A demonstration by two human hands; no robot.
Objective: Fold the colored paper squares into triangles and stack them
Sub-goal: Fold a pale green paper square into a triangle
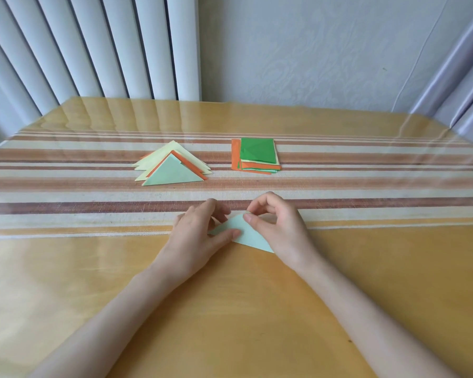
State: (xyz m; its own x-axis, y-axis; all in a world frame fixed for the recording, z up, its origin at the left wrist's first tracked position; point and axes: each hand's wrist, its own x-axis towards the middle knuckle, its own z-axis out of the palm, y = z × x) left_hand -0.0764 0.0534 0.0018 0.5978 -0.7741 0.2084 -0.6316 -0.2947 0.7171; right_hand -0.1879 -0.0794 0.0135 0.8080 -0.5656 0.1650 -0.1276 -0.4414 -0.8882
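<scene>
At the near middle of the table [230,309], the right hand [276,222] pinches the top corner of a pale green paper [253,237] between thumb and forefinger, its other fingers curled loosely above. The left hand [197,233] holds the same sheet on its left side: the thumb lies flat across the paper and the fingers bend down over its far edge. How far those fingers reach under the sheet cannot be told. The paper lies low against the tabletop, a long slanted shape whose right tip pokes out below the right wrist.

Farther back, on a striped cloth [66,186] that runs across the table, sits a stack of triangles [172,167]. A pale green one lies on top, with orange and pale yellow ones fanned out beneath. To its right, well apart, lies a pile of squares [257,156], bright green on top with orange, yellow and green edges showing below.

Behind the table stand white vertical blinds [93,45] on the left, a pale patterned wall [311,50] in the middle and a curtain [453,77] on the right.
</scene>
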